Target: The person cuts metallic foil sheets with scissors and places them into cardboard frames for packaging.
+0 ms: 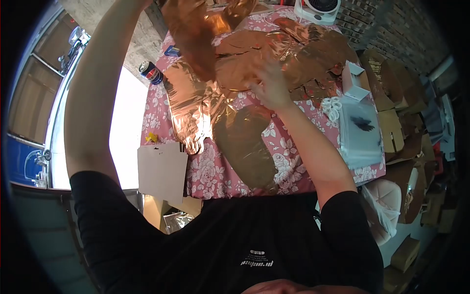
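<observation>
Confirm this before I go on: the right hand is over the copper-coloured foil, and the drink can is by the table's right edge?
Not quite: the head view shows the drink can by the table's left edge. The right hand is over the copper-coloured foil, as you say.

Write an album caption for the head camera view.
The right hand over coppery foil sheets on a flowered pink tablecloth.

Looks totally blown out on the left, where light pours in. Drops off pretty dim toward the right. Kicks hot glare off the copper foil (188,108), lol. Smears the right hand (271,83) with blur. Bends hard fisheye-style, with black corners.
</observation>
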{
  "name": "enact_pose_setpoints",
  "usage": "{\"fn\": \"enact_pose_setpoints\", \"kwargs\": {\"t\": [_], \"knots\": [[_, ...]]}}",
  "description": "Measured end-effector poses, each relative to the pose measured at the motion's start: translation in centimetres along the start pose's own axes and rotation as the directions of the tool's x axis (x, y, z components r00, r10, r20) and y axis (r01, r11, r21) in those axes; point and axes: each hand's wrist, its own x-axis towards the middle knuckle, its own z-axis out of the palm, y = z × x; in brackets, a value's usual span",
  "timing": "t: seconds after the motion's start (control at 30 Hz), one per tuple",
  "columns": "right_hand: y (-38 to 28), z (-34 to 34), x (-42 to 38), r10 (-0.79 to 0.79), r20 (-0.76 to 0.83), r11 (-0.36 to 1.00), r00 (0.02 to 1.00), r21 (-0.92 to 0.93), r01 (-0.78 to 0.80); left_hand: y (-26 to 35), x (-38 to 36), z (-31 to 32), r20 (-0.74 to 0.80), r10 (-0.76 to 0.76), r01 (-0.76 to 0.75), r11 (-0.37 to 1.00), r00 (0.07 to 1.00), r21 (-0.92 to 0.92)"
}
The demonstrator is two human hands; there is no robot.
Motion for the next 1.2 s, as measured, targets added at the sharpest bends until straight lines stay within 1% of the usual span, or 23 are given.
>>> {"fn": "enact_pose_setpoints", "kwargs": {"t": [0.03,0.1,0.13,0.2,0.27,0.3,0.33,0.37,0.4,0.43,0.57,0.63,0.67,0.73,0.77,0.8,0.9,0.93,1.0,1.03,1.07,1.13,1.2], "knots": [[-0.2,-1.0,0.6,-0.005,-0.005,1.000,1.000,-0.001,0.005,0.9,-1.3,-0.4,0.056,-0.045,0.056,0.976,0.997,-0.211],[-2.3,-4.2,2.7,0.125,-0.366,0.989,0.922,0.126,-0.084,2.2,-3.3,-2.2,0.121,-0.081,0.104,0.975,0.989,-0.199],[-3.5,-5.7,3.7,0.128,-0.361,0.988,0.924,0.132,-0.085,2.8,-4.4,-2.9,0.190,-0.118,0.155,0.970,0.975,-0.189],[-6.4,-9.0,6.5,0.274,-0.384,0.878,0.882,0.474,-0.067,4.7,-6.6,-4.0,0.226,-0.075,0.134,0.957,0.971,-0.259],[-8.6,-11.5,8.8,0.176,-0.386,0.910,0.905,0.414,-0.001,6.3,-8.4,-5.3,0.239,-0.037,0.108,0.950,0.970,-0.292],[-9.5,-12.6,9.6,0.080,-0.379,0.932,0.922,0.355,0.065,6.4,-8.8,-6.3,0.344,0.065,0.059,0.939,0.937,-0.338],[-10.3,-14.0,9.8,0.081,-0.379,0.933,0.922,0.355,0.064,6.6,-9.0,-7.0,0.345,0.066,0.059,0.939,0.936,-0.338],[-11.1,-15.4,9.6,0.207,-0.079,0.896,0.975,0.415,-0.157,7.0,-9.3,-7.5,0.329,0.064,0.049,0.944,0.942,-0.325],[-11.8,-16.2,8.9,0.309,0.234,0.832,0.922,0.404,-0.381,7.2,-9.6,-7.8,0.313,0.060,0.043,0.949,0.948,-0.312],[-12.4,-16.5,8.2,0.337,0.406,0.540,0.850,0.656,-0.527,7.3,-9.9,-7.8,0.313,0.056,0.047,0.949,0.948,-0.313],[-12.8,-18.5,2.9,0.426,0.547,0.480,0.721,0.539,-0.692,6.5,-10.2,-6.7,0.289,0.006,0.022,0.995,0.957,-0.093],[-12.7,-19.3,-0.3,0.431,0.576,0.296,0.694,0.637,-0.712,7.8,-10.8,-4.6,0.287,-0.048,0.039,0.999,0.957,0.034],[-12.0,-19.6,-2.2,0.438,0.577,0.292,0.689,0.633,-0.717,7.7,-11.0,-3.7,0.321,-0.045,0.026,0.998,0.946,0.064],[-10.6,-19.7,-5.7,0.540,0.567,0.257,0.621,0.592,-0.764,6.2,-11.0,-1.4,0.365,0.069,-0.201,0.920,0.928,0.336],[-10.9,-19.5,-7.0,0.569,0.525,0.157,0.633,0.686,-0.710,4.9,-11.1,0.3,0.441,0.086,-0.231,0.930,0.893,0.286],[-10.8,-19.7,-8.1,0.574,0.523,0.158,0.631,0.685,-0.711,3.3,-11.1,2.3,0.511,0.109,-0.260,0.937,0.852,0.234],[-8.4,-20.2,-12.7,0.671,0.643,0.188,0.370,0.335,-0.923,-2.0,-13.7,9.3,0.593,0.107,-0.233,0.962,0.798,0.141],[-8.2,-19.4,-13.9,0.677,0.637,0.187,0.369,0.336,-0.923,-3.5,-14.6,11.8,0.629,0.075,-0.207,0.969,0.774,0.138],[-8.9,-18.6,-15.9,0.751,0.403,0.427,0.523,0.308,-0.850,-5.7,-16.8,16.0,0.671,0.061,-0.188,0.975,0.739,0.118],[-9.3,-19.1,-16.3,0.775,0.316,0.556,0.547,0.072,-0.828,-6.8,-18.0,17.8,0.672,0.060,-0.178,0.978,0.738,0.108],[-10.1,-19.6,-16.1,0.786,0.308,0.544,0.536,0.066,-0.836,-7.4,-18.8,19.2,0.674,0.057,-0.166,0.981,0.737,0.099],[-11.7,-20.4,-15.1,0.815,0.193,0.578,0.546,-0.223,-0.785,-6.9,-20.1,20.6,0.686,0.020,-0.127,0.986,0.727,0.106],[-11.7,-20.6,-15.6,0.824,0.223,0.566,0.521,-0.302,-0.767,-6.9,-21.1,21.5,0.696,-0.030,-0.082,0.989,0.717,0.127]]}}
